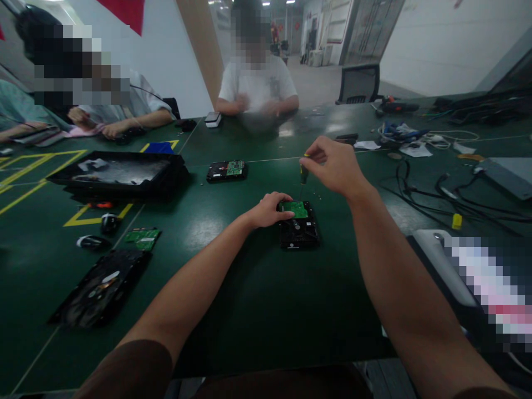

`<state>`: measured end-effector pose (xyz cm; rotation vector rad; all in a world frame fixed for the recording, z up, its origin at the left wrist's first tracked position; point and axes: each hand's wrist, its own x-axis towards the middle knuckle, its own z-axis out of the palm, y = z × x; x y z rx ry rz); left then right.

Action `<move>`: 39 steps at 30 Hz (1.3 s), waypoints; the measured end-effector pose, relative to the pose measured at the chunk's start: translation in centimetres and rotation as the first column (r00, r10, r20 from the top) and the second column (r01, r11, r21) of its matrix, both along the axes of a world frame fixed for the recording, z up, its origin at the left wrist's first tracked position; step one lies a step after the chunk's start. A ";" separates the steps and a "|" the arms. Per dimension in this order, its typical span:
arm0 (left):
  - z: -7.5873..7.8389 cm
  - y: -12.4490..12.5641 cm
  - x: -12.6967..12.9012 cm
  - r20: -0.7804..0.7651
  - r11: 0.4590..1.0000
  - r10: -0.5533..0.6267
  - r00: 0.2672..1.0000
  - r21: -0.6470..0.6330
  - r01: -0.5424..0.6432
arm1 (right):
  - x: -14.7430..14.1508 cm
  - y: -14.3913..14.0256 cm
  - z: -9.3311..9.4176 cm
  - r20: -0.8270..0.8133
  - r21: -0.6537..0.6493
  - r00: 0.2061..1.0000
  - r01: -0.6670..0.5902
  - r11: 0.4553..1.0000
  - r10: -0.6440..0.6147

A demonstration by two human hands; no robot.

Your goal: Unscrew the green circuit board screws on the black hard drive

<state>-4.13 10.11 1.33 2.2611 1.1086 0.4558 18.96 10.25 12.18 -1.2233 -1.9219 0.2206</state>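
In front of me a black hard drive (298, 233) lies on the green table, its green circuit board (300, 209) facing up at the far end. My left hand (272, 210) grips the drive's left side, the thumb resting over the board. My right hand (332, 163) is closed around the handle of a small screwdriver (303, 175) with a dark and yellow handle. The thin shaft points down to the far edge of the drive; whether its tip sits in a screw I cannot tell. Tiny screws (320, 195) lie just beyond the drive.
A second hard drive (226, 170) lies farther off. To the left are a black tray (120, 172), a loose circuit board (143, 238), an opened black drive (103, 288) and a mouse (93, 242). Black cables (436, 194) and a grey box (505, 176) are right. People sit across the table.
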 end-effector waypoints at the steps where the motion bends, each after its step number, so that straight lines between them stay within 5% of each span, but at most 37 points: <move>1: 0.0 0.0 0.0 0.001 1.000 0.000 1.000 -0.001 0.000 | 0.0 -0.1 0.1 0.005 -0.002 1.000 -0.010 1.000 0.010; 8: 0.1 -0.1 0.0 -0.001 1.000 -0.003 1.000 -0.010 0.003 | -0.1 -0.2 -0.1 0.003 0.039 0.998 0.062 0.997 -0.062; 39: 0.6 -0.2 0.0 -0.014 0.999 -0.002 1.000 -0.032 0.001 | 0.1 -0.1 0.2 -0.004 -0.007 1.000 0.014 1.000 -0.014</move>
